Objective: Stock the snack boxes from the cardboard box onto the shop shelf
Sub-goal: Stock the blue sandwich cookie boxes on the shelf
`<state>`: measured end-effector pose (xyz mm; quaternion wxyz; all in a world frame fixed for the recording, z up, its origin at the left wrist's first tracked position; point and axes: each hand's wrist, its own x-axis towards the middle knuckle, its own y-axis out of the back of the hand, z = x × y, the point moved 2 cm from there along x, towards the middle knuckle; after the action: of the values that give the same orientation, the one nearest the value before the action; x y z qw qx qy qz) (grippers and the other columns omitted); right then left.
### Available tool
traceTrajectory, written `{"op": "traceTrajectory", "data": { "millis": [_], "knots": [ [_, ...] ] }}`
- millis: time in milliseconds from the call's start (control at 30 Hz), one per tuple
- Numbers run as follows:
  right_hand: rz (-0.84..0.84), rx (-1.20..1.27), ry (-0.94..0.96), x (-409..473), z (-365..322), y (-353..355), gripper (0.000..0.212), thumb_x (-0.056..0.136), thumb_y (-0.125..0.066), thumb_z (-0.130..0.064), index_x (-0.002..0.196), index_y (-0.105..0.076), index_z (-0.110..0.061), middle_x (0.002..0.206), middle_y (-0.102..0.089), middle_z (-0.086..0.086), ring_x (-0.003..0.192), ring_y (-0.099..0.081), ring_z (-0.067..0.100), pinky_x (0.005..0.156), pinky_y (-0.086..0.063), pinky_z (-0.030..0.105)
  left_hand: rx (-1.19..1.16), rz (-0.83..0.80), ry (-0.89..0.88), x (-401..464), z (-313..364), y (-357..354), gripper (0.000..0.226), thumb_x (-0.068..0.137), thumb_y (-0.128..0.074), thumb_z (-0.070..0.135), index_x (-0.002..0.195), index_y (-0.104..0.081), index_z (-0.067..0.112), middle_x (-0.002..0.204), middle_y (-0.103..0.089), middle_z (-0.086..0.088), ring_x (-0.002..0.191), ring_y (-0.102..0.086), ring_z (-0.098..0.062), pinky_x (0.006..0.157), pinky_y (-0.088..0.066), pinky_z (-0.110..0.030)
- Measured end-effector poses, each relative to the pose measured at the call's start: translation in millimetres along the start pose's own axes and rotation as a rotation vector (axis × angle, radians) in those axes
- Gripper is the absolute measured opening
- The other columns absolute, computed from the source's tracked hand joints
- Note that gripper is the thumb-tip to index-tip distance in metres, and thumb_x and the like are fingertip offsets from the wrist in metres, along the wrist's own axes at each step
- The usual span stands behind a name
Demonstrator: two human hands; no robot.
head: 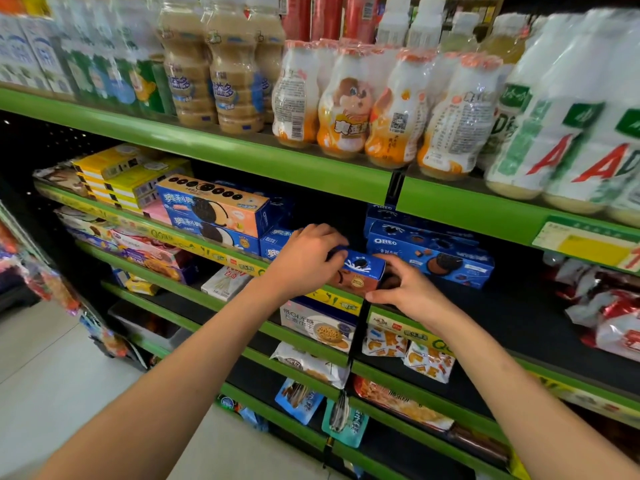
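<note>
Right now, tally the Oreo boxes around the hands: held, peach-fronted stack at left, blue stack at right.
Held box, gripped by left hand and right hand: 1
Peach-fronted boxes, stacked: 2
Blue boxes at right: 3 visible
Total: 6

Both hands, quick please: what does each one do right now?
Left hand: grips the blue rectangular cardboard cookie box from its left end.
Right hand: fingers curled on the same box's right end.
</note>
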<state>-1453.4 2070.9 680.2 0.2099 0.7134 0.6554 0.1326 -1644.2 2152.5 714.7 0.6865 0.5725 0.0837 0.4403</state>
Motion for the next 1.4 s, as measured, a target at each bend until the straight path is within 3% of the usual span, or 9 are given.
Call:
{"op": "traceTrajectory", "data": {
  "millis": [167, 333, 467, 600, 767, 867, 1033, 1200, 1400],
  "knots": [
    [0.039, 0.028, 0.042, -9.4, 0.4, 12.6, 0.047, 0.085, -0.072, -0.034, 0.125, -0.05, -0.048, 0.118, -0.054, -0.029, 0.098, -0.057, -0.007, 0.083, -0.043, 0.019, 0.076, -0.108, 0.048, -1.2, -1.1, -7.8, 0.041, 0.099, -0.042, 0.044, 0.133, -0.056, 0.024, 0.131, -0.057, 0.0, 0.125, -0.046, -0.023, 0.108, -0.03, -0.041],
    [0.567, 0.046, 0.032, -17.8, 24.1, 64.6, 0.026, 0.086, -0.069, -0.018, 0.094, -0.059, -0.04, 0.105, -0.063, -0.014, 0.094, -0.06, 0.003, 0.074, -0.04, 0.012, 0.051, -0.191, 0.152, 19.9, 3.5, 2.0, 0.036, 0.095, -0.05, 0.04, 0.122, -0.064, 0.022, 0.117, -0.068, -0.004, 0.108, -0.061, -0.028, 0.095, -0.046, -0.039],
    [0.83, 0.061, -0.123, -21.0, 55.2, 94.5, 0.03, 0.083, -0.07, -0.013, 0.105, -0.054, -0.026, 0.121, -0.053, 0.008, 0.105, -0.058, 0.023, 0.087, -0.043, 0.029, 0.039, -0.276, 0.216, 60.7, 22.2, 0.7, 0.038, 0.094, -0.049, 0.038, 0.119, -0.063, 0.014, 0.114, -0.067, -0.015, 0.102, -0.062, -0.034, 0.075, -0.046, -0.031],
    [0.79, 0.098, -0.293, -19.6, 69.6, 103.0, 0.066, 0.081, -0.073, -0.017, 0.14, -0.043, -0.012, 0.14, -0.048, 0.011, 0.127, -0.049, 0.027, 0.103, -0.039, 0.033, -0.02, -0.461, 0.323, 87.2, 45.0, -11.3, 0.038, 0.099, -0.043, 0.034, 0.108, -0.059, 0.001, 0.12, -0.06, -0.021, 0.096, -0.057, -0.032, 0.074, -0.042, -0.03],
    [0.657, 0.101, -0.253, -17.5, 55.2, 105.7, 0.045, 0.08, -0.069, -0.009, 0.122, -0.06, -0.022, 0.112, -0.064, -0.001, 0.098, -0.058, 0.015, 0.081, -0.04, 0.026, -0.13, -0.498, 0.401, 92.4, 74.6, -12.8, 0.04, 0.104, -0.038, 0.026, 0.132, -0.054, 0.003, 0.143, -0.05, -0.015, 0.127, -0.049, -0.029, 0.091, -0.039, -0.027],
    [0.711, 0.138, -0.192, -36.4, 54.4, 118.5, 0.044, 0.079, -0.068, -0.004, 0.11, -0.058, -0.034, 0.106, -0.066, -0.006, 0.098, -0.061, 0.014, 0.083, -0.042, 0.027, -0.21, -0.441, 0.437, 89.3, 88.7, -13.4, 0.036, 0.102, -0.042, 0.022, 0.128, -0.058, 0.002, 0.136, -0.055, -0.016, 0.122, -0.053, -0.029, 0.088, -0.041, -0.027],
    [0.805, 0.228, -0.201, -90.8, 73.1, 137.5, 0.064, 0.081, -0.068, 0.005, 0.135, -0.052, -0.023, 0.114, -0.06, -0.01, 0.094, -0.06, 0.002, 0.086, -0.044, 0.024, -0.271, -0.396, 0.252, 63.8, 121.3, -32.5, 0.051, 0.092, -0.058, 0.026, 0.139, -0.043, 0.01, 0.136, -0.05, -0.011, 0.117, -0.054, -0.031, 0.088, -0.043, -0.029],
    [0.799, 0.263, -0.241, -126.2, 91.4, 142.3, 0.059, 0.083, -0.067, 0.002, 0.133, -0.053, -0.026, 0.102, -0.06, -0.023, 0.1, -0.06, 0.007, 0.097, -0.044, 0.03, -0.45, -0.326, 0.252, 25.4, 135.6, -62.3, 0.069, 0.09, -0.061, 0.022, 0.149, -0.025, 0.02, 0.143, -0.035, -0.007, 0.137, -0.028, -0.022, 0.09, -0.028, -0.021],
    [0.725, 0.288, -0.241, -139.6, 92.9, 149.5, 0.054, 0.083, -0.073, -0.011, 0.127, -0.056, -0.038, 0.103, -0.065, -0.019, 0.093, -0.062, -0.003, 0.081, -0.045, 0.021, -0.612, -0.21, 0.291, 12.4, 129.8, -74.0, 0.071, 0.086, -0.066, 0.017, 0.146, -0.029, 0.03, 0.128, -0.042, 0.004, 0.084, -0.054, 0.01, 0.061, -0.041, -0.001]
  ]
}}
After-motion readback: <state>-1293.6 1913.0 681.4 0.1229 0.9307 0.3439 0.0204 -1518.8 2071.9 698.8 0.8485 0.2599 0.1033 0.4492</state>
